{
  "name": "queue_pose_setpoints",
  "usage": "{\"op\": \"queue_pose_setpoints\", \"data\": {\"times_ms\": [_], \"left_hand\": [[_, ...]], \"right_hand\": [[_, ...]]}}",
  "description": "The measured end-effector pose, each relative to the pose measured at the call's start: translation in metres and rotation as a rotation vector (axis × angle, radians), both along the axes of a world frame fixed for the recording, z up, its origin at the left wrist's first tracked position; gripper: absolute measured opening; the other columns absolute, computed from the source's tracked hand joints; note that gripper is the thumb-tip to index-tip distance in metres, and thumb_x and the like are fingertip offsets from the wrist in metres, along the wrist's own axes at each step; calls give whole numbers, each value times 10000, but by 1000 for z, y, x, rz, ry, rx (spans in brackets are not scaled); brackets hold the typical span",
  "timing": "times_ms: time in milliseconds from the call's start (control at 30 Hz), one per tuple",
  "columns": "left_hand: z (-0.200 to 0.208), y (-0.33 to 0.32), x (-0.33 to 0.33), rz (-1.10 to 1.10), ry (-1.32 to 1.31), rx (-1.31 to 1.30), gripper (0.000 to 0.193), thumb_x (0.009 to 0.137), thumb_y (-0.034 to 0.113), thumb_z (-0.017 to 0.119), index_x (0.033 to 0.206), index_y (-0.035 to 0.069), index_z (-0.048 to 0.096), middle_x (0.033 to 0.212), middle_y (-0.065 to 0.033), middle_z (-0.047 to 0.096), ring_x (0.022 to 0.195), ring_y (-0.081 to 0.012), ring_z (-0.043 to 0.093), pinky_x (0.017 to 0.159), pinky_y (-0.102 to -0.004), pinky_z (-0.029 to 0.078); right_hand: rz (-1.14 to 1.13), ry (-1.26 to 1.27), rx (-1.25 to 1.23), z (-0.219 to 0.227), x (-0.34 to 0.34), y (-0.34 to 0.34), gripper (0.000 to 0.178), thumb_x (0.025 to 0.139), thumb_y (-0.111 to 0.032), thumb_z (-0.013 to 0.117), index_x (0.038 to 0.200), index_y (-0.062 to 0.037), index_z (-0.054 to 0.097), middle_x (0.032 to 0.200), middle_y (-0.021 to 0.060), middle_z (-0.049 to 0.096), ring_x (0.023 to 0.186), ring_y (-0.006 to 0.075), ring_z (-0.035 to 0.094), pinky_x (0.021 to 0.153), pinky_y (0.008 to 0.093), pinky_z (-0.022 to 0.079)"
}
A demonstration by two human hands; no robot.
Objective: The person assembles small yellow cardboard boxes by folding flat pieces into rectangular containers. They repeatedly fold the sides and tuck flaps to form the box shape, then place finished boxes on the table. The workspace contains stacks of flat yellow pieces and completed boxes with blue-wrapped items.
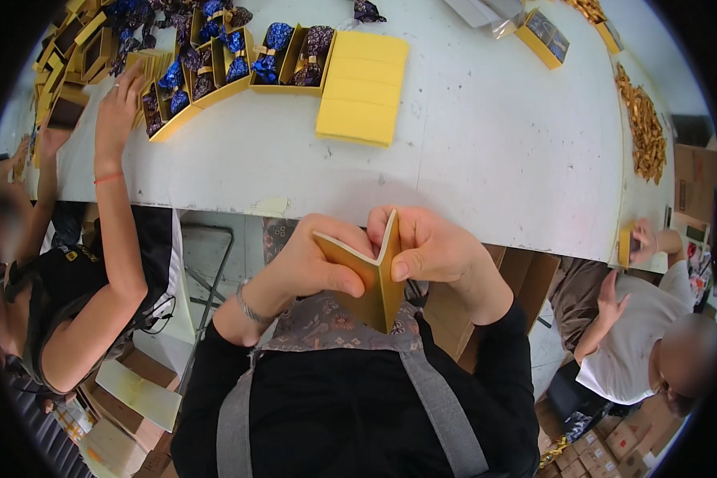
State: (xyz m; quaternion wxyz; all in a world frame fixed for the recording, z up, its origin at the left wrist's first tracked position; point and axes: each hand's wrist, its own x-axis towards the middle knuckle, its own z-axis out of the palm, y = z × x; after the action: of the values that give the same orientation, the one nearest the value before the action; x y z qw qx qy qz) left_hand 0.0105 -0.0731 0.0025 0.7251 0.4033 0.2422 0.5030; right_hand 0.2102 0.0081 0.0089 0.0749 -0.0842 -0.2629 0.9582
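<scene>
A folded piece of gold-yellow cardboard (370,299) is held in front of my apron, at the table's near edge, bent into a V along a crease with its pale edge up. My left hand (315,259) pinches its left panel between thumb and fingers. On the other panel, my right hand (438,251) presses with its thumb, the fingers behind. Beyond my hands lies a stack of flat yellow cardboard (362,88). Against its left side stand open yellow boxes (215,94) holding blue and dark, shiny wrapped pieces (278,37).
To the left, a co-worker's hand (119,95) reaches beside the boxes and a pile of empty yellow ones (68,107). A co-worker at right holds a small yellow box (624,243). A filled box (543,38) and a heap of gold pieces (642,127) lie on the white table (486,143).
</scene>
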Motion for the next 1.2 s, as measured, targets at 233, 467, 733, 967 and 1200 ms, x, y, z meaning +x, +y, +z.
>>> {"op": "queue_pose_setpoints", "data": {"times_ms": [233, 467, 733, 967, 1200], "left_hand": [[20, 10, 18, 381, 143, -3, 708, 593, 291, 873, 1175, 40, 556, 1293, -86, 445, 976, -138, 518, 867, -313, 404], [-1, -7, 13, 187, 200, -39, 844, 507, 371, 910, 1158, 68, 467, 1279, -98, 467, 999, -157, 567, 1024, -391, 322], [11, 4, 7, 446, 235, 176, 615, 652, 13, 820, 1077, 100, 384, 963, -38, 558, 930, -157, 594, 1017, -422, 374], [18, 15, 3, 422, 611, 330, 609, 712, 54, 780, 1190, 68, 401, 1141, -80, 507, 1108, -203, 517, 979, -344, 387], [13, 29, 8, 430, 526, 413, 700, 745, 98, 746, 1332, 59, 366, 1355, -124, 378, 1302, -252, 348, 1041, -364, 314]], "right_hand": [[-178, -4, -132, 5, -17, 2, 953, 679, -74, 815, 1405, -105, 198, 1234, 87, 450, 1112, 178, 501, 943, 325, 431], [-232, -54, -93, -6, -23, -19, 1261, 588, -26, 856, 1484, -141, -23, 1249, 93, 456, 1107, 207, 499, 930, 344, 431], [-649, -466, 886, 9, 2, -19, 735, 711, -73, 780, 1342, -68, 402, 1136, 107, 570, 959, 184, 578, 823, 314, 479], [-754, -548, 1290, 26, -9, -26, 232, 704, -7, 752, 914, -19, 654, 883, 102, 639, 757, 201, 626, 659, 275, 498], [-896, -509, 1237, 11, -21, -24, 221, 747, 31, 705, 947, -7, 618, 883, 99, 641, 724, 180, 616, 671, 256, 495]]}}
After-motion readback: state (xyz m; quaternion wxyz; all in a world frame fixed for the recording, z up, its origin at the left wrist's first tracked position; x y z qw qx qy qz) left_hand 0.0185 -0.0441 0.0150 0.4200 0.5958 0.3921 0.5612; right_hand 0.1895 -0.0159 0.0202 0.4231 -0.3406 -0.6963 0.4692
